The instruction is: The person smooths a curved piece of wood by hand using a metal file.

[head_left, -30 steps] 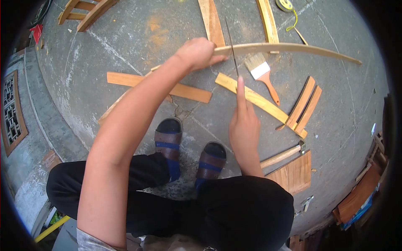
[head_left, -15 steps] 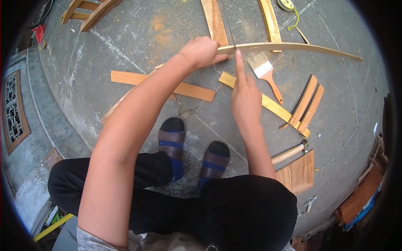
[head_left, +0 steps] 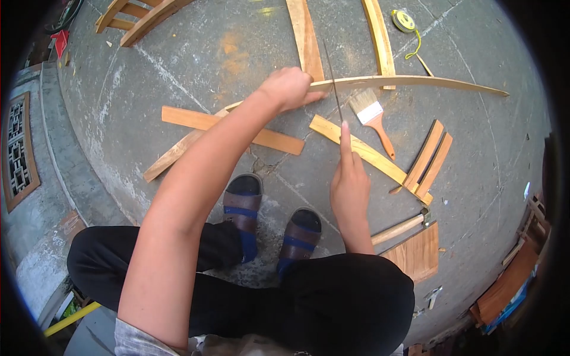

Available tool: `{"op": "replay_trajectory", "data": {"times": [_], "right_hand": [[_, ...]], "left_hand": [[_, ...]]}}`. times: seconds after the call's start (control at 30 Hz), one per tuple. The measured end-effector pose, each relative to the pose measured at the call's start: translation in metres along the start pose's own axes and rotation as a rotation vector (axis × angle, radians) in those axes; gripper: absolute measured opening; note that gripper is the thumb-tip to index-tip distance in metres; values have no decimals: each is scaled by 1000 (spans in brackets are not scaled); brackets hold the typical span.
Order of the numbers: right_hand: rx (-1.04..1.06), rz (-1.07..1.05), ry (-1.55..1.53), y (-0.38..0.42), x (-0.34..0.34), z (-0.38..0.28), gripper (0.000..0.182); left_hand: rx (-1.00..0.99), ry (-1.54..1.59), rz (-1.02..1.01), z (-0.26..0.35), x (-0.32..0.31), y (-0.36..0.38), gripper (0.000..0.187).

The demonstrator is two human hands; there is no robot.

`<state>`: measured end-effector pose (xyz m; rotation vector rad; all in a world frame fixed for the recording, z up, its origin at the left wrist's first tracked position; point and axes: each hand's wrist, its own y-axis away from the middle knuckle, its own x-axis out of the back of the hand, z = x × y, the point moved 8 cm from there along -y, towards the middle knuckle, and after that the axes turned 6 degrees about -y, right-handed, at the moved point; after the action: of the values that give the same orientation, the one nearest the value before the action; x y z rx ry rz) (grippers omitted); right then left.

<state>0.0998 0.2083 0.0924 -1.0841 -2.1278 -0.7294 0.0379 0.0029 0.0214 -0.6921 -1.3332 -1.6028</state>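
Curved wooden strip (head_left: pixel 409 81): long axis running left to right, held above the concrete floor (head_left: pixel 178 77). Left hand (head_left: pixel 288 88): fingers clenched around the strip's near end. Right hand (head_left: pixel 349 184): fingers gripping a thin saw blade (head_left: pixel 332 77), blade crossing the strip, pointing away. Nearby: paintbrush (head_left: pixel 371 113), hammer (head_left: pixel 399 228), loose wood slats (head_left: pixel 234 127).

The person wears black trousers (head_left: pixel 332 302) that fill the near part of the view. Both arms are bare to above the elbow; a grey sleeve (head_left: pixel 139 338) shows at the near left edge. On the feet are open sandals: the left sandal (head_left: pixel 240 207) and right sandal (head_left: pixel 300 234) are brown, each with blue straps across the foot and dark insoles.
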Motion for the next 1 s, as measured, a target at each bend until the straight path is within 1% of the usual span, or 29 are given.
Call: {"op": "replay_trajectory", "data": {"times": [0.03,0.07,0.13,0.2,0.23,0.33,0.37,0.43,0.53,0.6,0.67,0.73,0.83,0.93,1.0], "right_hand": [[-10,9,-24,4,0,-2,81],[-7,3,11,-6,-5,-3,82],[30,16,90,-54,-14,-6,84],[112,66,41,-30,-11,-3,82],[152,92,19,-14,-6,-3,81],[125,88,-9,9,5,-7,81],[96,56,26,2,-2,-4,81],[67,13,101,-45,-7,-11,81],[62,11,78,-28,-5,-6,81],[53,27,38,9,4,1,80],[70,40,18,9,1,-2,81],[90,50,40,-20,-4,-11,83],[79,42,44,-45,-14,-14,83],[79,55,-29,11,-2,-6,83],[53,25,-27,7,-1,-6,84]], "left_hand": [[4,11,-8,0,-3,5,63],[1,24,-10,0,-4,7,63],[-6,21,0,2,3,-2,63],[-2,3,-40,0,1,1,63],[-16,1,-29,2,1,2,63],[-20,-19,3,1,6,3,62],[-16,-25,-16,2,2,3,62],[-14,-24,-3,5,4,-2,62],[-3,3,-7,2,-3,6,63],[-1,7,1,2,2,4,63],[6,8,20,-1,5,0,63],[-6,-9,7,3,0,1,63],[20,-13,-67,1,1,3,63],[7,-25,-60,3,4,2,62],[-1,-12,-16,0,6,-1,62]]}}
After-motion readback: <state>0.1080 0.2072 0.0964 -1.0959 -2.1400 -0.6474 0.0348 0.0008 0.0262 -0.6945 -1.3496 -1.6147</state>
